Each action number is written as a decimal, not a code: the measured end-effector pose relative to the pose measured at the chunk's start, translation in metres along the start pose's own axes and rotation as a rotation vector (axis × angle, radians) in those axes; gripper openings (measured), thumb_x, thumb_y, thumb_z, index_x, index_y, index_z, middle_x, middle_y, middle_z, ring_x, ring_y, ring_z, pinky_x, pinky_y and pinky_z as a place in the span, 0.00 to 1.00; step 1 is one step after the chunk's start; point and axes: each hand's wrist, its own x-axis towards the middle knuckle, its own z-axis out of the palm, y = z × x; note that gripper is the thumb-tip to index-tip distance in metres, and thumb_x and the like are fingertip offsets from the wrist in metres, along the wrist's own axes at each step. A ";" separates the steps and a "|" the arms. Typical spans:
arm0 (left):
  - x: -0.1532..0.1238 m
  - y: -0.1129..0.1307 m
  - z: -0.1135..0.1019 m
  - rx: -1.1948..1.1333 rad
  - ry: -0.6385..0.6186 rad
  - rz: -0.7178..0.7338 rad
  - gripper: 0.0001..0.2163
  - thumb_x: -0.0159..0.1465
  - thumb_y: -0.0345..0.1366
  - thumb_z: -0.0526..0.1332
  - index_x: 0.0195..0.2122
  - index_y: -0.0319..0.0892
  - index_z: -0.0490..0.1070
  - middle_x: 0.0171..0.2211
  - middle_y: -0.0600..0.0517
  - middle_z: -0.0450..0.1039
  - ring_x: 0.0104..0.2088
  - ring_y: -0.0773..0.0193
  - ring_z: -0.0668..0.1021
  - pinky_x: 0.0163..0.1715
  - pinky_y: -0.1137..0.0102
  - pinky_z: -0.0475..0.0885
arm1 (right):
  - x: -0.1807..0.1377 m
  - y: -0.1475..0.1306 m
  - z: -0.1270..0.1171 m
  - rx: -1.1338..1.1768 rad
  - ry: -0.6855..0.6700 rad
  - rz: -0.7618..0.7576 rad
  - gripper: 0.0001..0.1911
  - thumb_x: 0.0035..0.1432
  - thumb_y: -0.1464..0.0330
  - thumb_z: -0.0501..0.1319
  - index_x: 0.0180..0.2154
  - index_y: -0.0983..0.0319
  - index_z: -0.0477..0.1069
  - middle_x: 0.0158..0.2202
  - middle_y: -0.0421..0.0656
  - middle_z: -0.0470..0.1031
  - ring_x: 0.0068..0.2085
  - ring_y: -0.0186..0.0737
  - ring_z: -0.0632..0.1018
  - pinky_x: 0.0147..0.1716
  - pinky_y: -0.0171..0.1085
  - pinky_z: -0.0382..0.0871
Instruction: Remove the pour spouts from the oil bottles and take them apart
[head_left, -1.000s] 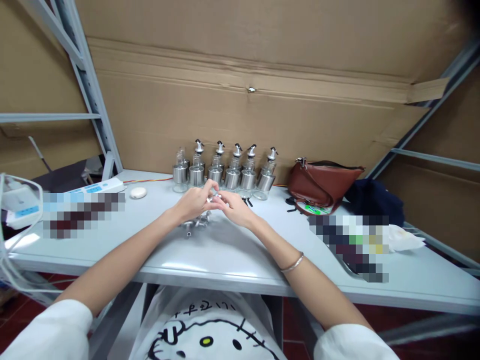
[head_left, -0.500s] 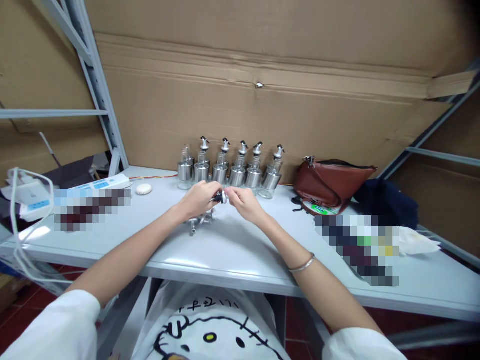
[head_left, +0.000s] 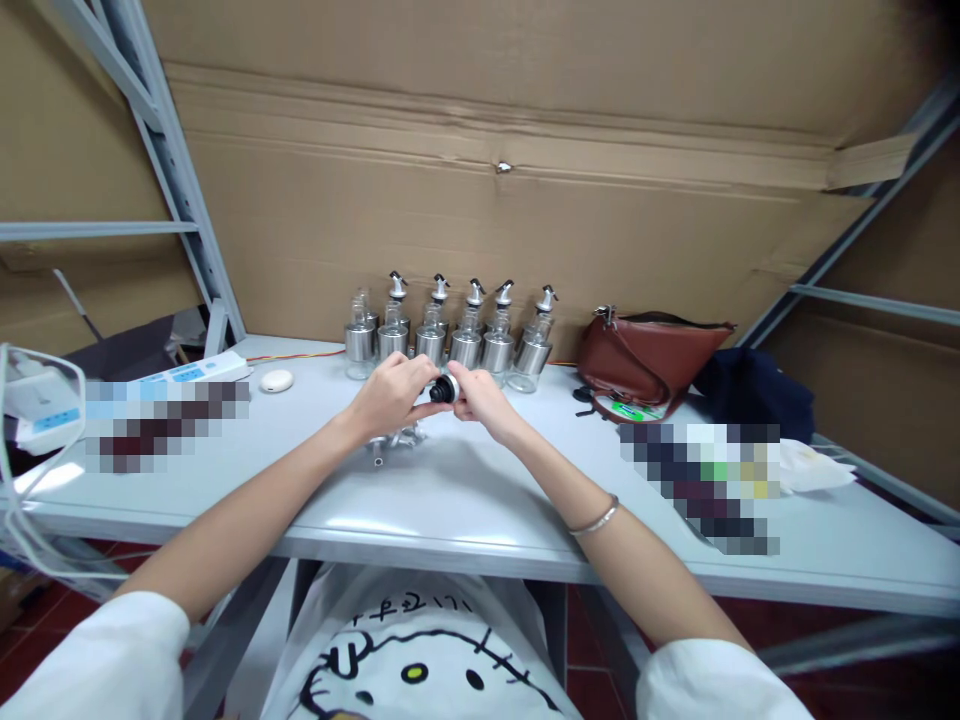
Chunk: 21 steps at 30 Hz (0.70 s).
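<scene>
Above the middle of the table, both my hands meet at a bottle pourer [head_left: 444, 388] with a black stopper end and a silver collar. Its black end faces me. My right hand [head_left: 484, 405] pinches the collar side. Around the black end, my left hand [head_left: 394, 395] has its thumb below and fingers above; part of its grip is hidden. Under my left hand lie several loose silver pourer parts [head_left: 401, 438], partly covered. Behind the hands stand glass bottles with steel sleeves [head_left: 466, 348], the front ones open-necked. Pourer tops [head_left: 475, 290] show on the row behind.
A brown bag [head_left: 649, 360] lies at the right, beside dark cloth [head_left: 757, 395] and a white plastic bag [head_left: 814, 466]. On the left are a white round case [head_left: 276, 381] and a power strip [head_left: 187, 374]. A cardboard wall [head_left: 375, 200] closes off the back.
The pourer has turned so its black end points towards me. My left fingers have spread more around it. The whole view has shifted slightly.
</scene>
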 end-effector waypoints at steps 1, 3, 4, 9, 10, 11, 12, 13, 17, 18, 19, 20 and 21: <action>0.000 -0.001 0.000 0.005 -0.012 0.014 0.19 0.64 0.52 0.48 0.36 0.39 0.63 0.31 0.48 0.70 0.31 0.62 0.71 0.35 0.68 0.61 | -0.001 -0.001 0.001 0.018 -0.003 0.046 0.26 0.53 0.51 0.55 0.14 0.59 0.50 0.10 0.31 0.47 0.13 0.24 0.51 0.12 0.29 0.45; 0.000 -0.002 0.001 0.024 -0.038 0.031 0.20 0.65 0.53 0.46 0.35 0.40 0.63 0.30 0.49 0.70 0.29 0.63 0.71 0.35 0.68 0.61 | -0.001 -0.002 0.003 0.055 -0.011 0.110 0.23 0.54 0.56 0.55 0.15 0.60 0.50 0.10 0.31 0.48 0.13 0.24 0.51 0.12 0.28 0.45; -0.001 -0.003 0.001 0.037 -0.039 0.033 0.20 0.64 0.53 0.46 0.35 0.40 0.63 0.30 0.49 0.70 0.29 0.63 0.71 0.34 0.68 0.61 | -0.002 -0.002 0.003 0.072 -0.013 0.125 0.22 0.55 0.58 0.54 0.15 0.60 0.50 0.10 0.31 0.47 0.13 0.24 0.51 0.12 0.28 0.45; 0.001 0.000 0.001 0.120 0.043 0.057 0.20 0.64 0.54 0.47 0.35 0.40 0.63 0.29 0.49 0.70 0.27 0.64 0.71 0.33 0.69 0.60 | -0.003 -0.003 -0.001 0.125 -0.053 0.198 0.19 0.55 0.64 0.53 0.17 0.60 0.49 0.12 0.29 0.45 0.14 0.22 0.48 0.12 0.26 0.43; 0.001 0.000 0.001 0.142 0.037 0.076 0.20 0.64 0.53 0.47 0.34 0.40 0.63 0.28 0.50 0.70 0.27 0.65 0.71 0.32 0.69 0.59 | -0.004 -0.004 -0.002 0.134 -0.079 0.227 0.18 0.55 0.65 0.53 0.17 0.60 0.49 0.12 0.28 0.44 0.14 0.22 0.47 0.12 0.26 0.42; 0.002 0.001 0.001 0.163 0.031 0.095 0.19 0.65 0.52 0.46 0.33 0.40 0.63 0.27 0.51 0.70 0.26 0.65 0.71 0.31 0.69 0.59 | -0.005 -0.006 -0.003 0.146 -0.104 0.252 0.18 0.55 0.66 0.52 0.17 0.60 0.48 0.13 0.28 0.43 0.15 0.22 0.46 0.12 0.25 0.43; 0.003 0.002 0.000 0.183 0.028 0.113 0.19 0.66 0.51 0.45 0.33 0.40 0.63 0.26 0.52 0.70 0.26 0.65 0.70 0.31 0.69 0.58 | -0.006 -0.007 -0.004 0.162 -0.121 0.268 0.18 0.55 0.67 0.52 0.17 0.60 0.48 0.13 0.28 0.43 0.15 0.22 0.45 0.13 0.25 0.43; 0.003 0.002 0.000 0.196 0.035 0.125 0.19 0.66 0.50 0.45 0.32 0.40 0.63 0.25 0.53 0.69 0.25 0.66 0.70 0.31 0.69 0.58 | -0.007 -0.009 -0.003 0.181 -0.126 0.267 0.18 0.55 0.67 0.52 0.17 0.60 0.47 0.13 0.28 0.42 0.15 0.22 0.45 0.13 0.25 0.43; 0.005 0.000 -0.002 0.168 0.118 0.110 0.20 0.68 0.48 0.41 0.29 0.41 0.63 0.22 0.54 0.69 0.22 0.67 0.67 0.31 0.68 0.58 | -0.011 -0.015 0.004 0.276 -0.060 0.170 0.19 0.56 0.65 0.53 0.18 0.60 0.47 0.14 0.28 0.42 0.16 0.22 0.45 0.14 0.26 0.45; 0.005 -0.001 -0.002 0.147 0.142 0.097 0.21 0.68 0.48 0.40 0.29 0.41 0.63 0.22 0.54 0.69 0.22 0.67 0.67 0.32 0.68 0.58 | -0.011 -0.016 0.007 0.293 -0.034 0.137 0.20 0.56 0.64 0.54 0.18 0.59 0.47 0.14 0.28 0.42 0.16 0.22 0.46 0.15 0.26 0.45; 0.006 -0.002 -0.003 0.122 0.166 0.079 0.21 0.68 0.49 0.39 0.29 0.41 0.63 0.22 0.54 0.69 0.21 0.67 0.66 0.32 0.68 0.58 | -0.011 -0.017 0.010 0.305 -0.008 0.104 0.21 0.56 0.62 0.55 0.18 0.59 0.47 0.15 0.28 0.42 0.16 0.23 0.46 0.15 0.27 0.46; 0.006 -0.003 -0.004 0.098 0.186 0.052 0.22 0.68 0.49 0.39 0.29 0.41 0.63 0.22 0.54 0.69 0.21 0.67 0.65 0.32 0.67 0.58 | -0.011 -0.016 0.012 0.310 0.014 0.066 0.22 0.55 0.60 0.56 0.18 0.59 0.46 0.15 0.28 0.42 0.16 0.23 0.47 0.16 0.28 0.47; 0.007 -0.004 -0.004 0.071 0.197 0.013 0.23 0.68 0.50 0.38 0.29 0.41 0.64 0.21 0.54 0.69 0.22 0.66 0.64 0.33 0.67 0.59 | -0.011 -0.016 0.015 0.307 0.030 0.024 0.24 0.54 0.57 0.57 0.18 0.59 0.46 0.15 0.28 0.42 0.16 0.23 0.47 0.16 0.28 0.47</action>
